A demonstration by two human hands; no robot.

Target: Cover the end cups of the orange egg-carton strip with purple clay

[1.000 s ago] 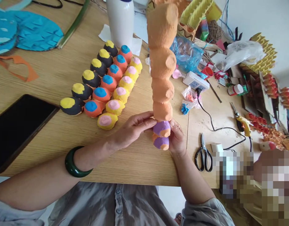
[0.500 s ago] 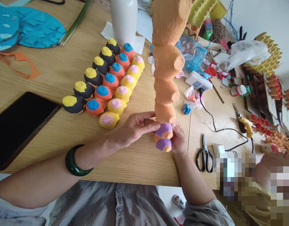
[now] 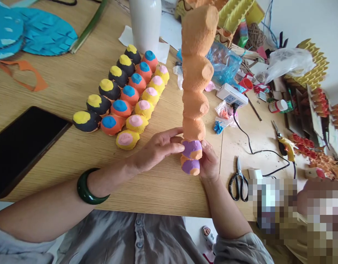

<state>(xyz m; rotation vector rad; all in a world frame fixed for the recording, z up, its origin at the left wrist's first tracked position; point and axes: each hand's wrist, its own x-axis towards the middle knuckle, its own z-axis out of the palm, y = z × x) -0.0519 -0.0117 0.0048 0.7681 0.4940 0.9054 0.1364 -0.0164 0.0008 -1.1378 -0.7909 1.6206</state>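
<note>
An orange bumpy strip (image 3: 195,91) of egg-carton cups stands upright between my hands. Its two lowest cups are partly covered in purple clay (image 3: 191,148). My left hand (image 3: 158,148) is at its left edge, fingers closed on the strip near the upper purple cup. On the other side my right hand (image 3: 209,161) grips the strip, its thumb by the purple cup and its other fingers hidden behind. To the left lie three rows of cups: black with yellow tops (image 3: 105,85), orange with blue tops (image 3: 129,94), yellow with pink tops (image 3: 144,108).
A phone (image 3: 28,146) lies at the left, a white vase (image 3: 145,25) at the back. Scissors (image 3: 238,179), a power strip (image 3: 232,96) with a cord, and a yellow glue gun (image 3: 288,146) are at the right. Another person's hand (image 3: 306,198) shows at the lower right.
The orange strip has tilted away, so its top end now shows lower in view. Its purple end has risen slightly. My hands keep hold of it.
</note>
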